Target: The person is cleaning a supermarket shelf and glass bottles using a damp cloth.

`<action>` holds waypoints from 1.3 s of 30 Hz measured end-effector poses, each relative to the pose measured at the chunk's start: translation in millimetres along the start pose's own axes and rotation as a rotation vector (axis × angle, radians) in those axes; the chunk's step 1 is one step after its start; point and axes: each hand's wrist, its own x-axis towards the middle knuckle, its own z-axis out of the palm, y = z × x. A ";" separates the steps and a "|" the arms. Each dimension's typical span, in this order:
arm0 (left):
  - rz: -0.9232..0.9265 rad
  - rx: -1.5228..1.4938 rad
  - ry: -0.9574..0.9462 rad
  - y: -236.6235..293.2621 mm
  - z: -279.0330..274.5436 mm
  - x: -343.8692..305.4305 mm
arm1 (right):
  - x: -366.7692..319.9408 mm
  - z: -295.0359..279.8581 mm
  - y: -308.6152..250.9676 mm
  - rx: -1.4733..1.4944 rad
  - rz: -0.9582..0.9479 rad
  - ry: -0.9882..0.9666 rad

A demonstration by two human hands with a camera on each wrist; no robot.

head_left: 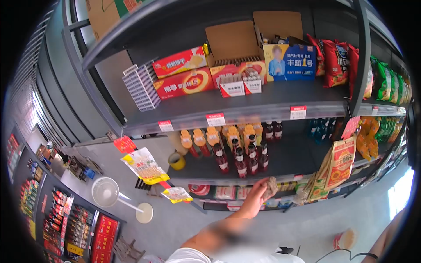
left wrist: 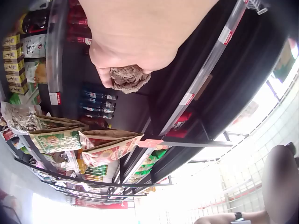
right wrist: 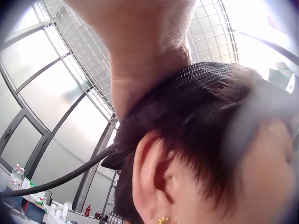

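My left hand grips a crumpled grey-brown cloth in front of the middle shelf's front edge, below dark red bottles. In the left wrist view, the fingers of the left hand curl round the bunched cloth, with the dark shelf board behind it. The right hand is raised against the top of a head wearing a black mesh cap; its fingers are hidden, so their pose cannot be told.
Boxes stand on the upper shelf. Orange-topped bottles stand behind the red ones. Snack packets hang at the left, paper bags at the right. A bucket stands on the floor; a black cable runs beside the head.
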 end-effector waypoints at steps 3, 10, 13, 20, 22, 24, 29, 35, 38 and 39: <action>-0.018 -0.012 0.002 -1.7 -2.4 -2.5 | -2.1 -3.2 2.2 -0.008 0.015 0.009; 0.011 0.014 0.030 -4.0 -1.5 -2.9 | -5.0 -17.6 8.3 -0.044 -0.002 0.019; -0.001 0.006 0.027 3.8 3.2 -1.5 | -6.2 -22.3 9.8 -0.046 -0.003 0.024; 0.003 0.005 0.058 0.9 4.2 -2.0 | -5.8 -27.3 13.8 -0.048 0.001 0.024; 0.006 0.000 0.050 2.6 5.4 -0.7 | -5.9 -28.1 14.6 -0.048 -0.002 0.022; 0.002 -0.010 0.024 -0.2 5.3 -0.2 | -4.4 -27.7 18.0 -0.053 0.002 0.026; 0.019 0.000 0.011 -9.4 -1.1 2.4 | 0.8 -34.5 24.8 -0.079 0.018 0.009; -0.005 0.004 0.022 -6.3 7.4 -1.7 | 8.0 -42.0 26.4 -0.091 0.018 0.002; -0.009 0.006 0.018 -5.8 8.9 -0.9 | 7.8 -39.3 29.7 -0.084 0.023 -0.006; -0.011 0.013 0.017 -6.3 10.2 -1.3 | 8.2 -39.1 31.3 -0.084 0.026 -0.006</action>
